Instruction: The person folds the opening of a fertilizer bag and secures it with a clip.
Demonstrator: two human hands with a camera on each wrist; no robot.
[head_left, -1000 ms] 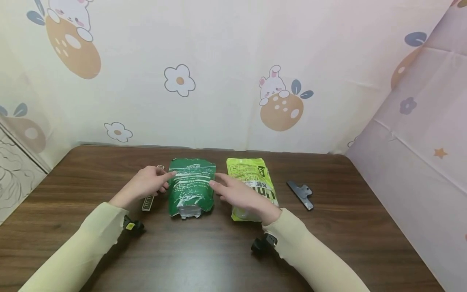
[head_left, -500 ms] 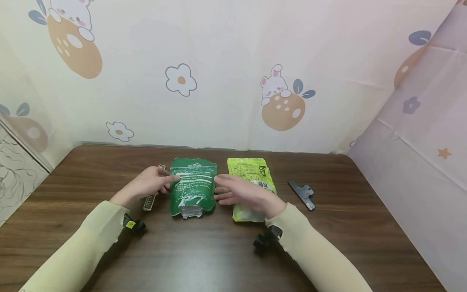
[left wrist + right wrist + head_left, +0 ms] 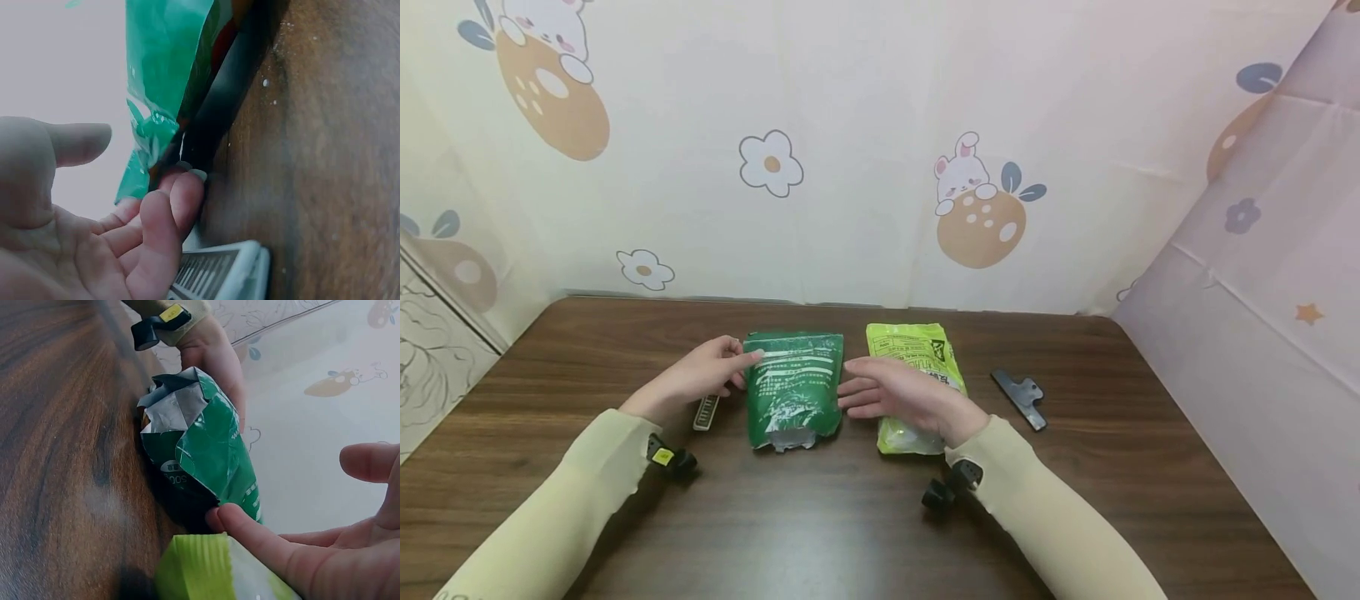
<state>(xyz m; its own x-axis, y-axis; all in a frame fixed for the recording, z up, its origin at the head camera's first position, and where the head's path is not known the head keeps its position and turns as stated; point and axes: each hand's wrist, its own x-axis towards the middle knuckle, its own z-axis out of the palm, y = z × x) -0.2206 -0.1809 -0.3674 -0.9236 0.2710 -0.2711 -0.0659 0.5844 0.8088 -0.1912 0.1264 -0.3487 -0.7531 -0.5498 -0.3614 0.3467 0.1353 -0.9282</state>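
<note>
A green foil bag (image 3: 795,390) lies on the brown table; its near end is torn and shows a silver lining (image 3: 178,407). My left hand (image 3: 700,375) is at the bag's far left corner, its fingertips touching the crumpled green corner (image 3: 156,134) from beneath. In the left wrist view its thumb stands apart from the bag. To the right of the bag is my right hand (image 3: 901,396), fingers extended, with fingertips at the bag's right side. It hovers over a yellow-green bag (image 3: 917,342) and partly hides it.
Partly under my left hand lies a pale-rimmed strip with ladder-like marks (image 3: 705,412). A grey metal clip (image 3: 1020,400) rests right of the yellow-green bag. Behind the table (image 3: 820,525) hangs a patterned curtain (image 3: 850,167).
The green bag's far edge has folded out of sight and the bag has shifted slightly nearer. My right hand has turned, its fingers now more spread along the bag's side.
</note>
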